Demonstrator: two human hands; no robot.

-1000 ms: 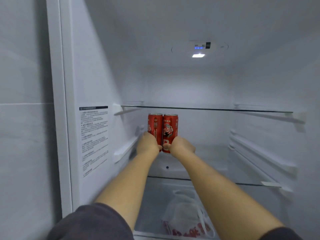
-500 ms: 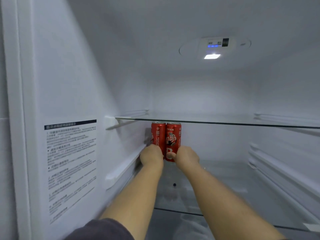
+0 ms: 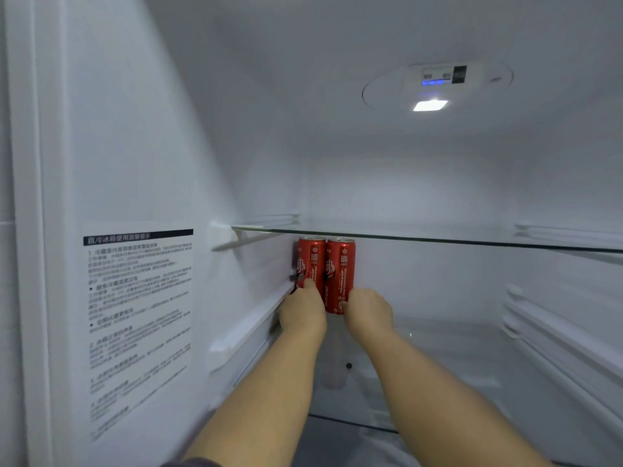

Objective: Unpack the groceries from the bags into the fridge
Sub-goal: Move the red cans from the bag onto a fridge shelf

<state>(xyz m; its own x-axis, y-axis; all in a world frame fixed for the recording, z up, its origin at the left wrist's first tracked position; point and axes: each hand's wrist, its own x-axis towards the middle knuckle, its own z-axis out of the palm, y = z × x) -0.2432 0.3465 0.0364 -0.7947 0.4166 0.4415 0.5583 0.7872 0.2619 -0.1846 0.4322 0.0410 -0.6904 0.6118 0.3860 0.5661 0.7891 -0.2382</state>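
Note:
Two slim red soda cans stand upright side by side at the back left of the fridge, just under the upper glass shelf [image 3: 438, 240]. My left hand [image 3: 302, 313] grips the lower part of the left can [image 3: 310, 261]. The right can [image 3: 340, 269] is held low down by my right hand [image 3: 369, 311]. The cans touch each other, and the left one is close to the left wall. Their bases are hidden behind my hands, so I cannot tell whether they rest on the lower glass shelf [image 3: 455, 352].
A white instruction sticker [image 3: 138, 318] is on the fridge's left inner wall. Shelf rails [image 3: 556, 335] run along the right wall. A lamp and control panel [image 3: 435, 87] sit in the ceiling. The lower shelf stretches to the right of the cans.
Both hands have carried the cans deeper in and left toward the back corner. The view has moved closer and higher, and the bag on the level below has dropped out of sight.

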